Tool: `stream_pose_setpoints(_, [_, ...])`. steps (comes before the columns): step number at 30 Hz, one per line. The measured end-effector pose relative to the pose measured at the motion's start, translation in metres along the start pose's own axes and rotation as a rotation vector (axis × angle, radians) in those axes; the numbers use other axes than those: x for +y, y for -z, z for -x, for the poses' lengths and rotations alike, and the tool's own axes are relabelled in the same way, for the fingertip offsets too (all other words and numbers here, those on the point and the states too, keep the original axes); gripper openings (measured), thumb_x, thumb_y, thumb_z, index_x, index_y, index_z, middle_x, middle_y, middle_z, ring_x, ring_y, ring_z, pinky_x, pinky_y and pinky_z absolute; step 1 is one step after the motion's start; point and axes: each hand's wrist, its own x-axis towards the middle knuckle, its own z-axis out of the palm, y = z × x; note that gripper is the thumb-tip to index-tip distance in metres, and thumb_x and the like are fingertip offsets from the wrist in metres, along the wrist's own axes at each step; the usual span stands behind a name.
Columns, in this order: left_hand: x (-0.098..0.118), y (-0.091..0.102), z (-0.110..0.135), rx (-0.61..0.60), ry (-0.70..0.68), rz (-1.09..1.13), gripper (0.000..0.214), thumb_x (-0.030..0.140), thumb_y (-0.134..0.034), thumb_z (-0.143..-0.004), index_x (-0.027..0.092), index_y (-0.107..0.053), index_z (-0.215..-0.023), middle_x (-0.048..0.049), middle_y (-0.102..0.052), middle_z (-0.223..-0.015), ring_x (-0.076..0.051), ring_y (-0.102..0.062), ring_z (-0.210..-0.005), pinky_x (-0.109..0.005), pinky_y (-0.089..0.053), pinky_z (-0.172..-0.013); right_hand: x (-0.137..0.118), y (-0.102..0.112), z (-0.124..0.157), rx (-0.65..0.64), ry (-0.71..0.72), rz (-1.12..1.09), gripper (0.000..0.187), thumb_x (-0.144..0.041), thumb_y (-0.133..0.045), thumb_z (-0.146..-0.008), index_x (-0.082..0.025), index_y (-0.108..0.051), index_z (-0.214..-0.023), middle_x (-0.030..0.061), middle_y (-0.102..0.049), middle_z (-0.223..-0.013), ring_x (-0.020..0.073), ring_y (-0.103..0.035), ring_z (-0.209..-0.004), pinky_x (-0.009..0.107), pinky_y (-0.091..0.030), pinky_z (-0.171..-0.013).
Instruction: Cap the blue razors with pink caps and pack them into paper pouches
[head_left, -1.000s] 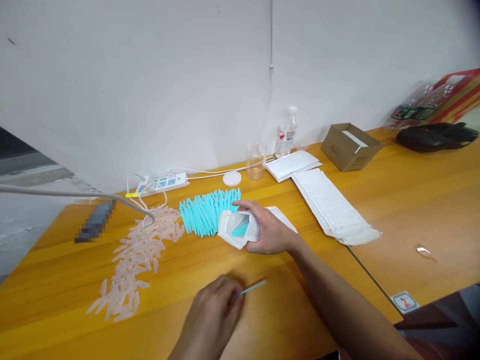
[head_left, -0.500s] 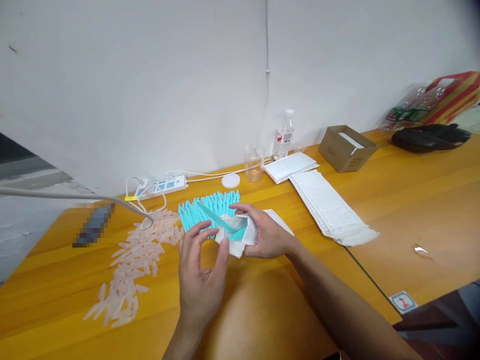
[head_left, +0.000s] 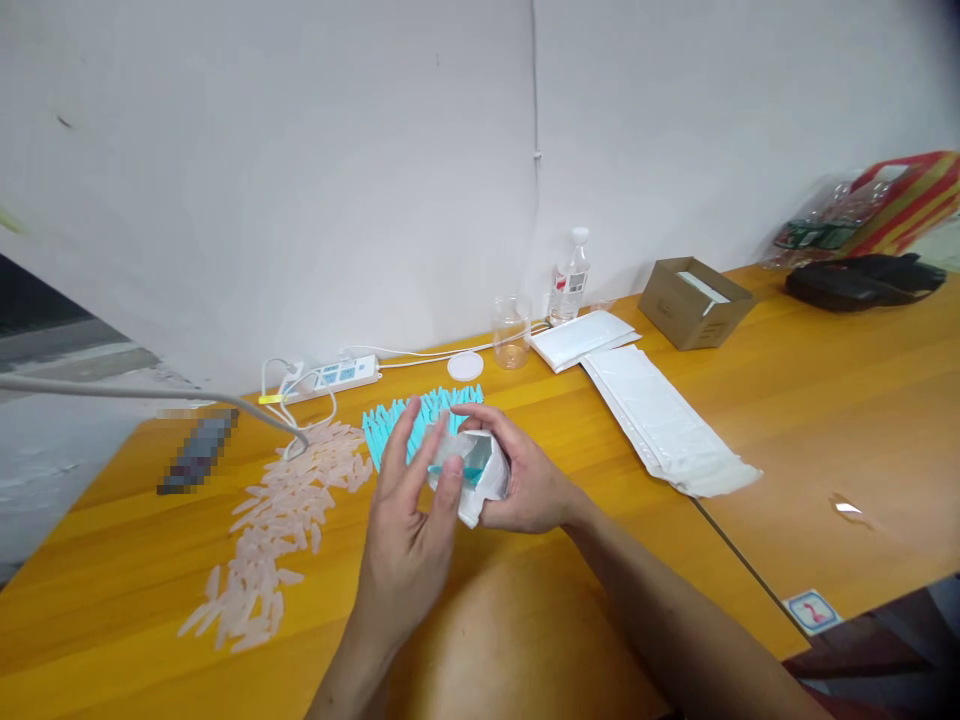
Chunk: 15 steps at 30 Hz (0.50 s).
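Observation:
A small white plastic bag point(head_left: 491, 480) with its mouth facing me is in my right hand point(head_left: 532, 485), whose fingers and thumb wrap round its right side. Inside the mouth lies a teal strip-like piece point(head_left: 471, 475). My left hand point(head_left: 409, 520) is at the bag's left edge, fingers stretched out and apart, its thumb in front of the rim. Whether those fingertips press on the plastic I cannot tell. Just behind the hands is a row of teal slender pieces point(head_left: 386, 425), partly hidden by my fingers. Pale pink slender pieces point(head_left: 292, 500) are spread to the left.
A power strip point(head_left: 337, 372) with white cables, a round white lid point(head_left: 465, 366), a clear jar point(head_left: 511, 335) and a bottle point(head_left: 570, 280) stand along the wall. White plastic packs point(head_left: 660, 415), a cardboard box point(head_left: 694, 310) and a black item point(head_left: 862, 280) are rightward. A grey cable point(head_left: 150, 390) crosses at left.
Two teal pieces, one sticking out of the bag, have sunk deeper inside; only a part shows now. My left hand has moved closer to the bag, its fingers more upright. The view has shifted slightly.

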Motion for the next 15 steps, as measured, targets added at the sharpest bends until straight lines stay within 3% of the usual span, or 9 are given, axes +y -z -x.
stream_pose_setpoints(3, [0.013,0.011,0.004,0.079,-0.063,0.041,0.079,0.048,-0.06,-0.092,0.039,-0.018,-0.158,-0.0036,-0.022,-0.166,-0.032,-0.036,-0.146,-0.055,-0.034,-0.117,-0.017,-0.015,-0.003,0.114,-0.048,-0.131,0.094,-0.017,-0.071,-0.064,-0.029,-0.029,-0.147,0.0074,-0.052,-0.125,0.0192,-0.061,-0.093,0.032,-0.054,-0.082])
stream_pose_setpoints(5, [0.019,0.014,0.006,0.062,-0.079,0.018,0.097,0.05,-0.069,-0.084,0.04,-0.009,-0.159,-0.0063,-0.025,-0.165,-0.034,-0.046,-0.14,-0.054,-0.044,-0.11,-0.027,-0.024,-0.004,0.206,-0.077,-0.18,0.103,-0.018,-0.072,-0.068,-0.031,-0.016,-0.153,0.0098,-0.048,-0.132,0.0203,-0.062,-0.096,0.034,-0.056,-0.084])
stream_pose_setpoints(7, [0.019,0.013,0.007,-0.016,-0.021,-0.033,0.101,0.048,-0.075,-0.079,0.036,-0.014,-0.159,-0.0102,-0.043,-0.155,-0.033,-0.057,-0.129,-0.05,-0.053,-0.101,-0.029,-0.03,-0.001,0.244,-0.089,-0.123,0.118,-0.023,-0.077,-0.069,-0.032,0.002,-0.156,0.0134,-0.039,-0.144,0.0258,-0.058,-0.114,0.041,-0.053,-0.096])
stream_pose_setpoints(10, [0.007,0.01,0.01,-0.084,0.108,-0.08,0.068,0.043,-0.069,-0.086,0.027,-0.044,-0.147,-0.0095,-0.068,-0.129,-0.028,-0.069,-0.11,-0.04,-0.059,-0.09,-0.019,-0.033,0.011,0.123,-0.09,0.07,0.146,-0.039,-0.089,-0.06,-0.028,0.022,-0.155,0.0174,-0.015,-0.16,0.037,-0.029,-0.145,0.057,-0.032,-0.116])
stream_pose_setpoints(12, [0.0,0.012,0.012,-0.041,0.13,-0.095,0.05,0.042,-0.062,-0.091,0.025,-0.054,-0.138,-0.0092,-0.069,-0.127,-0.026,-0.07,-0.109,-0.038,-0.059,-0.09,-0.009,-0.036,0.023,0.017,-0.121,0.172,0.151,-0.052,-0.088,-0.059,-0.027,0.027,-0.153,0.0177,-0.005,-0.164,0.0397,-0.013,-0.15,0.064,-0.024,-0.118])
stream_pose_setpoints(15, [-0.001,0.017,0.014,0.085,0.1,-0.112,0.057,0.042,-0.059,-0.094,0.029,-0.043,-0.148,-0.0086,-0.058,-0.143,-0.026,-0.061,-0.124,-0.038,-0.055,-0.098,-0.003,-0.047,0.038,0.006,-0.108,0.312,0.146,-0.064,-0.082,-0.062,-0.026,0.023,-0.155,0.0188,-0.005,-0.164,0.0417,-0.008,-0.151,0.068,-0.021,-0.117])
